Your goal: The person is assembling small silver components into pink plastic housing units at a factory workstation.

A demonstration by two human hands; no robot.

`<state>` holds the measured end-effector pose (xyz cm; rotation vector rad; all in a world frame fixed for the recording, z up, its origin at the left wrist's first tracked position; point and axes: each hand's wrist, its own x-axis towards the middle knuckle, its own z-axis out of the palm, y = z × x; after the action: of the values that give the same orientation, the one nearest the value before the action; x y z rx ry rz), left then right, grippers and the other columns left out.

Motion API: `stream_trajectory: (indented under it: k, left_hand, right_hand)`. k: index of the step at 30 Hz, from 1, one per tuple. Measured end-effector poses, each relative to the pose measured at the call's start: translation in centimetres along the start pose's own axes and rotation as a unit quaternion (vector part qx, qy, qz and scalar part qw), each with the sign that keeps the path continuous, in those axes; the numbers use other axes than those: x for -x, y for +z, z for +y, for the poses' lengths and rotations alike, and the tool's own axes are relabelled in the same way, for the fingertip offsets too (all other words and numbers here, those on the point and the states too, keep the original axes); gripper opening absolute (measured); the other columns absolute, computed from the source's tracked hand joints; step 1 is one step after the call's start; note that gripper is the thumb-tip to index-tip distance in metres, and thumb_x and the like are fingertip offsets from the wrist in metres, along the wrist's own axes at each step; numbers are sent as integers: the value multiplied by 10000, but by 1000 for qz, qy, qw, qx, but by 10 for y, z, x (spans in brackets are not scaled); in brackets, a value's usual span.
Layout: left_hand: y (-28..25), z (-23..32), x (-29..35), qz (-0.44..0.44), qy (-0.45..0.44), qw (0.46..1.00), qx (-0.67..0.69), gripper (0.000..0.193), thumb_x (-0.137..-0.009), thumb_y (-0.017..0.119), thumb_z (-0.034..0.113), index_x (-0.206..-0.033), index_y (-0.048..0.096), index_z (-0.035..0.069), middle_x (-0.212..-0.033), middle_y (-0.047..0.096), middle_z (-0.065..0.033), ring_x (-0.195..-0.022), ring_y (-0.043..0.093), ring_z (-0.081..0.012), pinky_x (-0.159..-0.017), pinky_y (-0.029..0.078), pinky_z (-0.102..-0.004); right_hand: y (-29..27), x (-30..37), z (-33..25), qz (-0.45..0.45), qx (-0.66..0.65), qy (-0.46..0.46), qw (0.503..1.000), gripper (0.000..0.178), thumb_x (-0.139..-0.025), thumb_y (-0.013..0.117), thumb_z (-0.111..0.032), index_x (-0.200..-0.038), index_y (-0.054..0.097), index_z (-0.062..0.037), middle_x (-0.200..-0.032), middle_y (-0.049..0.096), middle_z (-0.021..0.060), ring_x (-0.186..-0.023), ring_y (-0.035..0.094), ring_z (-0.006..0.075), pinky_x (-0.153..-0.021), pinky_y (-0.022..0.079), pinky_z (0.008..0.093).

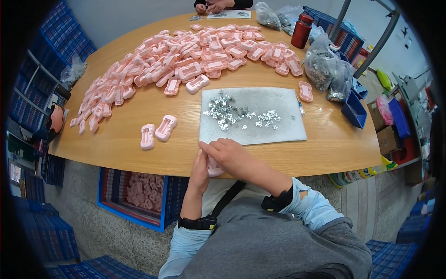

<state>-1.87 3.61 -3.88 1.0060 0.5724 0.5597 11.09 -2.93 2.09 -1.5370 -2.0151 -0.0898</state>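
Observation:
At the table's near edge, my left hand [199, 171] is closed around a pink plastic casing [214, 168], which shows only in part between my hands. My right hand [228, 155] bends over the top of it, its fingers drawn together near the left fingertips. Whatever those right fingers pinch is hidden. Just beyond lies a white foam mat [278, 135] bearing a heap of small shiny metal clips [222, 109] and a smaller loose group [268, 119]. Two pink casings, one nearer [147, 136] and one behind it [166, 128], lie to the left.
A long pile of pink casings [186, 56] curves across the wooden table [125, 153]. A red flask [302, 31], bags of metal parts [321, 63] and a blue bin [354, 109] stand right. Below left is a blue crate [163, 204]. Another person's hands [211, 7] work opposite.

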Motion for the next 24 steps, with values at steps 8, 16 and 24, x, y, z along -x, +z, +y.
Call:
stream_trajectory:
  k: [8,16,24]
  left_hand:
    - [-1,0,1,1,3,1000,2,390,-982,262,332,-1234,399,68,-1137,498,-57,-1031,505,-132,-859,428,-290]
    - [5,2,1,23,20,999,26,354,-976,313,309,-1191,437,57,-1081,530,-49,-974,527,-122,-844,429,-279]
    - [5,2,2,25,3,999,35,371,-969,323,330,-1184,444,52,-1050,549,-56,-935,551,-125,-814,450,-278]
  right_hand:
    - [8,6,-3,35,23,2,999,449,-698,560,-76,-1138,499,-14,-902,593,72,-757,582,202,-697,465,297]
    - [20,8,4,121,-96,60,986,293,-715,610,-58,-1004,572,-28,-920,588,112,-735,604,275,-635,495,344]
    - [20,13,6,105,-139,118,978,219,-721,626,-61,-934,591,-26,-950,570,124,-755,599,288,-643,500,339]
